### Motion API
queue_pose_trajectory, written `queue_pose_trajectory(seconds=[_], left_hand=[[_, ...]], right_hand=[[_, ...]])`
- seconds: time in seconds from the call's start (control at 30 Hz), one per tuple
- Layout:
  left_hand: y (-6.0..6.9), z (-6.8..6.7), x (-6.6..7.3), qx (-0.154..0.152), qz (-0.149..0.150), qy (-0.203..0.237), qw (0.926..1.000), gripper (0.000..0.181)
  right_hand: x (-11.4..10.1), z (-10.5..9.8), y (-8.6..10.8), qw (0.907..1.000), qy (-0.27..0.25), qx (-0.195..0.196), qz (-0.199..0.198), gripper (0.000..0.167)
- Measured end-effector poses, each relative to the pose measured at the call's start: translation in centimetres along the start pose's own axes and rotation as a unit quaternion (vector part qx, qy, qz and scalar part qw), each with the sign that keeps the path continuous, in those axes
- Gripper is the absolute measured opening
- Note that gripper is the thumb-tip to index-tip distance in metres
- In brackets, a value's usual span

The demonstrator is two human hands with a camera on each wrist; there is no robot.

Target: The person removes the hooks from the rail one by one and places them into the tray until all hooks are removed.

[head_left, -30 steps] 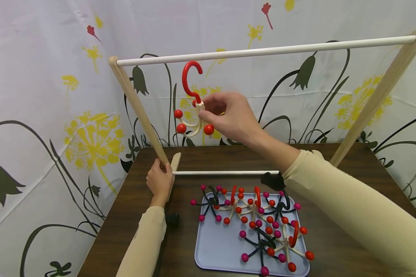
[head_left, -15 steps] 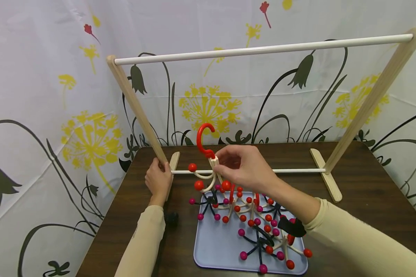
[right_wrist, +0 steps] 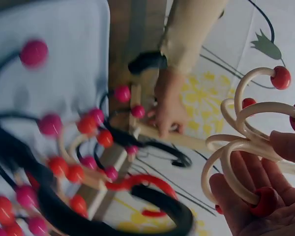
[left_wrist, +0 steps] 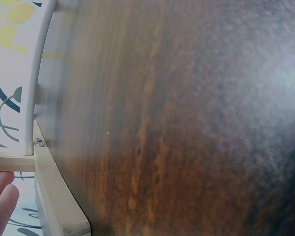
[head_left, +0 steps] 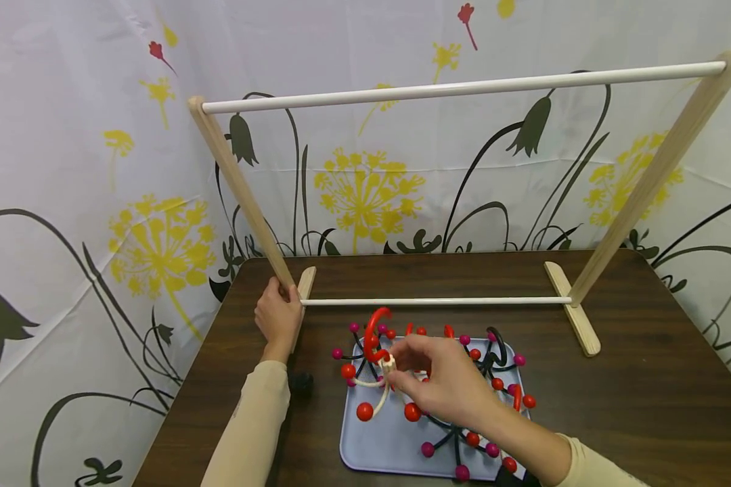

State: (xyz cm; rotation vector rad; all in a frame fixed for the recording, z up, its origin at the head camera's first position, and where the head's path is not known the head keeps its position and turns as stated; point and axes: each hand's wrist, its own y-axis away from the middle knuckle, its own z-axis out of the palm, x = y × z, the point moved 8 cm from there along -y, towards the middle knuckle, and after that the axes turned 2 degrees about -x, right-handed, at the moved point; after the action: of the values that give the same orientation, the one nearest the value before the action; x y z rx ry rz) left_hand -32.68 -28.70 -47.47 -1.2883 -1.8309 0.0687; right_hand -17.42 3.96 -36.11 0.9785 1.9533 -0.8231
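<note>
In the head view my right hand [head_left: 447,382] pinches the cream stem of a decorative hanger [head_left: 387,365] with a red hook and curved cream arms tipped with red balls. It is held upright over the left part of the blue-grey tray [head_left: 371,452]. The right wrist view shows its cream arms [right_wrist: 250,145] between thumb and fingers. My left hand [head_left: 278,314] grips the foot of the left wooden post [head_left: 237,179] of a rack; fingertips [left_wrist: 5,204] show beside the post in the left wrist view. Behind my right hand, several similar hangers are partly hidden.
A white upper bar [head_left: 463,89] spans the rack, and a lower bar [head_left: 432,302] runs near the table. On the tray lie black hangers [head_left: 457,436] with magenta balls among red-and-cream ones. A patterned curtain [head_left: 365,40] hangs behind the dark table [head_left: 652,379].
My right hand has come down from just below the upper bar to over the tray, still holding the red-hooked hanger. My left hand has stayed at the post.
</note>
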Motion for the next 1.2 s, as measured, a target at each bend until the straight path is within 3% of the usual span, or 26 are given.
queue_pose_trajectory(seconds=[0.17,0.33,0.57,0.93,1.2], left_hand=[[0.0,-0.1,-0.1,0.003,-0.001,0.002,1.0000,0.017],[0.0,0.0,-0.3,0.001,-0.001,0.000,1.0000,0.016],[0.1,0.1,-0.3,0.007,0.002,0.001,1.0000,0.016],[0.1,0.2,-0.5,0.005,-0.001,-0.003,1.0000,0.017],[0.1,0.1,-0.1,0.006,0.000,0.000,1.0000,0.018]], right_hand=[[1.0,2.5,1.9,0.9991,0.010,-0.040,0.011,0.017],[2.9,4.8,3.2,0.9951,-0.015,-0.077,0.060,0.015],[5.7,7.0,4.3,0.9933,-0.044,-0.083,0.067,0.013],[9.7,9.1,4.6,0.9900,0.010,-0.096,0.103,0.016],[10.5,9.5,4.5,0.9898,0.033,-0.092,0.104,0.018]])
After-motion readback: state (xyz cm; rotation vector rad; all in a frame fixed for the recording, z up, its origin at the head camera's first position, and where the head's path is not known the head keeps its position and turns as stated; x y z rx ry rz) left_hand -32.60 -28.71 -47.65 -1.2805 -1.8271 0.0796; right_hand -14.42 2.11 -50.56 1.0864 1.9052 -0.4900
